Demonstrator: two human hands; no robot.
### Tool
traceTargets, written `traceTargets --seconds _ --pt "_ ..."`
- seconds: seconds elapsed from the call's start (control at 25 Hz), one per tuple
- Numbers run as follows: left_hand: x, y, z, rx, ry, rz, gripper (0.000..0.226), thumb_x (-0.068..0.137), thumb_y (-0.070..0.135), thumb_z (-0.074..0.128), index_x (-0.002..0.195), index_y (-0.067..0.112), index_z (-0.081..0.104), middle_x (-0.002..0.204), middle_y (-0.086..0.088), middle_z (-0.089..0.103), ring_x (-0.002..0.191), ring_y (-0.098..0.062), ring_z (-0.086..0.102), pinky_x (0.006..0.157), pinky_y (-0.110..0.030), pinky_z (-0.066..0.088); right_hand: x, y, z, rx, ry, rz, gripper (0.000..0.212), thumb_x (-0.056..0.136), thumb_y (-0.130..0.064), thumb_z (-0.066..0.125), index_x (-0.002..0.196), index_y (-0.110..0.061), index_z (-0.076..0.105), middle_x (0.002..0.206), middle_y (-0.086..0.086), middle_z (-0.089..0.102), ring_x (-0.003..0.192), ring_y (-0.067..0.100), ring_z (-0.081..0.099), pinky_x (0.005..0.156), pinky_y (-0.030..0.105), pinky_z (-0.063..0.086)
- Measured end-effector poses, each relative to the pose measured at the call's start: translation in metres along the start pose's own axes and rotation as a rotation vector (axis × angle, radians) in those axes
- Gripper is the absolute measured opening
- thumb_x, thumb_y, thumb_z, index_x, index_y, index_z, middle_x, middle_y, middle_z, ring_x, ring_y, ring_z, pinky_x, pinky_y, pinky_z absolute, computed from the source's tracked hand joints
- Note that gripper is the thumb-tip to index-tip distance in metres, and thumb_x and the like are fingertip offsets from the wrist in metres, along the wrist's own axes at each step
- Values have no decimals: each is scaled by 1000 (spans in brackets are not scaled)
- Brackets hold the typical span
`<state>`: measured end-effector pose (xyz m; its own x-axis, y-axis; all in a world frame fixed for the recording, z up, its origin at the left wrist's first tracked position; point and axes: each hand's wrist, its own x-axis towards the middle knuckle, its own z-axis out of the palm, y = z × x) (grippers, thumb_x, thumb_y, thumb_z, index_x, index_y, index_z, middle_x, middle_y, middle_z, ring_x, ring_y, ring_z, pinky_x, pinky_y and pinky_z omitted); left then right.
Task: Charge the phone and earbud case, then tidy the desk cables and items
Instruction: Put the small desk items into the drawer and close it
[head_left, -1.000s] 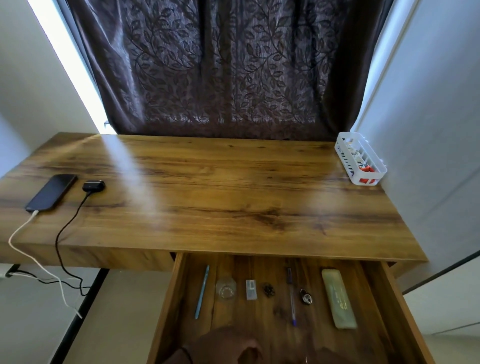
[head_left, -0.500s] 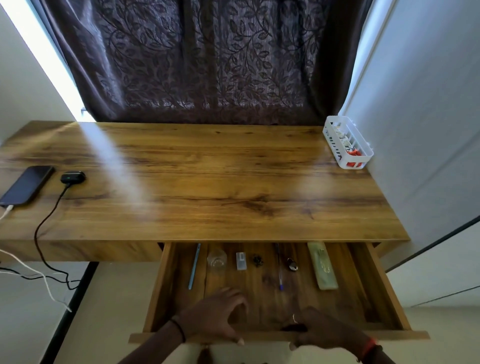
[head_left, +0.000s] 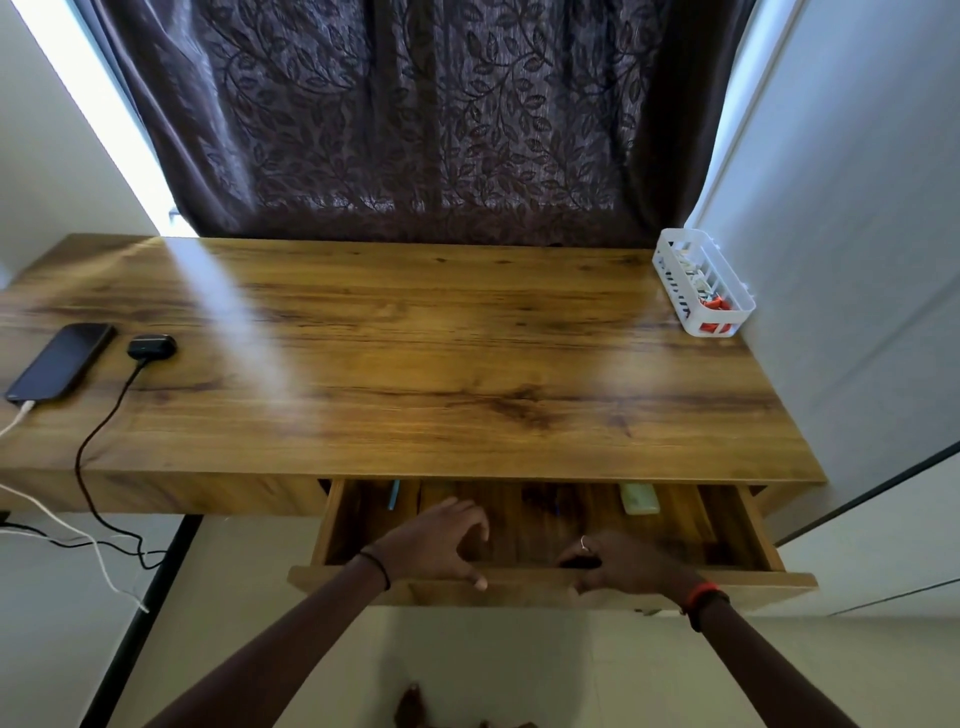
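Note:
A dark phone (head_left: 61, 360) lies at the desk's left end with a white cable (head_left: 21, 414) plugged into it. Beside it sits a black earbud case (head_left: 152, 346) with a black cable (head_left: 111, 421) running off the front edge. Below the desk (head_left: 441, 364) the drawer (head_left: 545, 586) is partly out. My left hand (head_left: 439, 540) rests over its front panel, thumb on the rim, fingers inside. On the same panel, to the right, my right hand (head_left: 618, 564) grips the edge. A blue pen (head_left: 394, 493) and a pale green case (head_left: 640, 499) show in the drawer; other contents are hidden under the desktop.
A white slotted basket (head_left: 701, 283) with small items stands at the desk's back right, against the wall. A dark leaf-patterned curtain (head_left: 415, 119) hangs behind. Both cables trail down to the floor at the left, beside a black desk leg (head_left: 140, 613).
The drawer has slid inward, so most of its contents are now under the desktop. Both hands moved forward with its front panel.

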<state>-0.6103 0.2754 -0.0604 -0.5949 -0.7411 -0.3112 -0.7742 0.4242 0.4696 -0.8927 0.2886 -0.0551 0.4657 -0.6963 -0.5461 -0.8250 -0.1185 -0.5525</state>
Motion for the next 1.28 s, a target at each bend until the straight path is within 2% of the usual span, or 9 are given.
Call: traceTargets --seconds 0.24,0.36,0.44,0.6,0.68,0.76,0.92,1.12,1.28 --pt "14 -10 -8 23 64 3 57 74 53 68 118 24 48 126 7 44 113 -7 37 91 -21 37 17 7 -9 0 72 3 42 80 -37 68 120 -27 59 121 -3 58 110 11 51 96 34 43" --pt "20 -10 -15 56 113 19 54 74 51 69 114 20 48 122 5 45 104 -3 35 85 -15 33 23 9 -8 63 217 31 31 75 -28 75 103 -23 63 108 -4 61 102 8 53 86 21 42" --pt "21 -10 -17 128 182 27 48 75 53 67 104 19 47 111 5 47 95 -4 36 78 -13 30 26 7 -7 53 331 28 27 71 -24 78 88 -22 57 95 -6 58 91 10 53 76 18 42" --pt "21 -10 -8 482 387 67 53 66 64 67 84 21 42 83 7 48 72 -8 42 70 -21 41 28 -1 -4 -266 589 14 32 71 -30 77 84 -18 51 87 -7 49 83 11 48 72 22 41" --pt "22 -8 -2 585 471 70 56 65 62 69 88 18 45 83 4 52 72 -12 49 67 -26 47 30 -2 1 -480 724 5 40 60 -37 84 86 -16 61 84 -3 59 78 13 58 69 26 48" --pt "24 -8 -1 655 547 64 55 68 58 69 93 15 47 86 0 54 74 -15 51 68 -30 47 31 0 8 -598 782 21 47 49 -42 89 80 -14 67 69 -3 62 61 12 61 53 25 49" --pt "26 -7 1 743 600 44 49 74 52 68 95 13 47 85 -1 52 73 -16 50 66 -31 45 32 0 9 -609 802 182 46 55 -53 83 70 -13 67 45 -4 54 34 10 48 32 23 35" --pt "33 -8 -1 801 603 34 41 79 49 63 95 14 47 84 1 48 74 -16 46 68 -30 36 35 -4 1 -543 871 275 51 54 -61 78 51 -17 54 32 -5 41 25 11 40 37 14 20" --pt "38 -5 -10 843 584 35 39 81 46 62 95 14 47 85 0 48 74 -17 45 67 -31 37 44 -8 -2 -544 861 290 47 52 -57 82 54 -16 58 33 -5 44 26 12 43 38 15 21"
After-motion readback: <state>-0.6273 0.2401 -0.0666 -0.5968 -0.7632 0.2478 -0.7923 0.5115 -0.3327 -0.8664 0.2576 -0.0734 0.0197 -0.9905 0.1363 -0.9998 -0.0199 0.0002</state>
